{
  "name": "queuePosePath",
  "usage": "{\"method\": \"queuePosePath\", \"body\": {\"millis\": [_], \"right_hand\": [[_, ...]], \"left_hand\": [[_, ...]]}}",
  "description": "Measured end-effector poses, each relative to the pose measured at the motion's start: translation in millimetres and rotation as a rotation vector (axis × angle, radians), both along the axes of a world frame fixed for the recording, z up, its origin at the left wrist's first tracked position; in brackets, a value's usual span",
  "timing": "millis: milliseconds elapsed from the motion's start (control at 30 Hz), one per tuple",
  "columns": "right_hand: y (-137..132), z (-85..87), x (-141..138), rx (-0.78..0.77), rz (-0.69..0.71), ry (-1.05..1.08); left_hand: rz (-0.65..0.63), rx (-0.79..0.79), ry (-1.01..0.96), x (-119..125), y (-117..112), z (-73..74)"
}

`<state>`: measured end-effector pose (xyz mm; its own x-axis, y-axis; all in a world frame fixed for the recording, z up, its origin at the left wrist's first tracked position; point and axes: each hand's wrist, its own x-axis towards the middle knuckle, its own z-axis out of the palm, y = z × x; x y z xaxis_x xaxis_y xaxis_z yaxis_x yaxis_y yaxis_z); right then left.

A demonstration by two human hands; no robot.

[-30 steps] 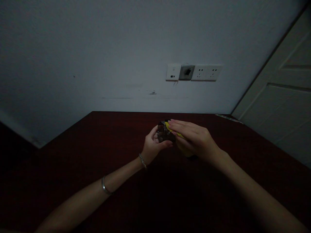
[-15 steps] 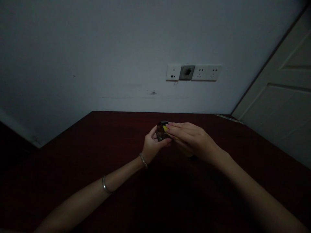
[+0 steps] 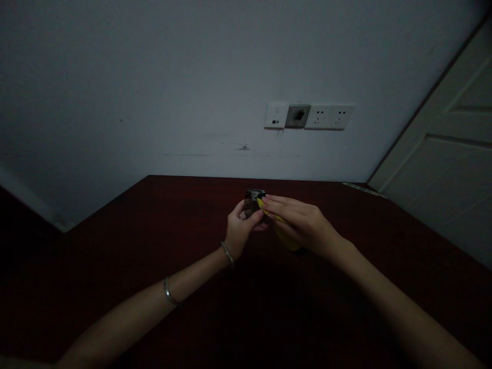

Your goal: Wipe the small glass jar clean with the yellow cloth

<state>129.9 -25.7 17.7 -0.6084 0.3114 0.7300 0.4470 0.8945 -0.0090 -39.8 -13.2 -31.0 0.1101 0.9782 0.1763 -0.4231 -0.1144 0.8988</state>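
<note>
My left hand [image 3: 240,223], with a bracelet at the wrist and a bangle higher up the arm, is closed around a small see-through glass [image 3: 249,200]. The glass looks dark and shiny, and fingers partly cover it. In my right hand [image 3: 303,220] is a yellow cloth [image 3: 286,240] with a dark edge. The right fingertips press this cloth against the right side of the glass, near its rim. Part of the cloth hangs below the palm. Both hands are above the dark red table [image 3: 184,205], close together.
Behind the table rises a pale wall [image 3: 192,77] with a row of sockets and switches [image 3: 307,116]. A panelled door [image 3: 453,133] stands at the right. A thin pale strip [image 3: 363,189] lies along the table's back right edge.
The glass has shifted and turned slightly in my left hand, showing more of its rim. My right hand has moved slightly left with the cloth still on the glass.
</note>
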Motion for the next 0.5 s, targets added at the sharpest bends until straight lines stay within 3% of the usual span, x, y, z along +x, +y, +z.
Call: {"method": "queuePosePath", "body": {"millis": [300,500], "right_hand": [[4.4,4.6,2.3,-0.074,-0.050,0.182],[1.0,5.4,2.3,0.002,-0.032,0.166]], "left_hand": [[-0.098,0.046,-0.005,0.0,-3.0,-0.9],[-0.100,0.035,0.022,-0.7,-5.5,4.7]]}}
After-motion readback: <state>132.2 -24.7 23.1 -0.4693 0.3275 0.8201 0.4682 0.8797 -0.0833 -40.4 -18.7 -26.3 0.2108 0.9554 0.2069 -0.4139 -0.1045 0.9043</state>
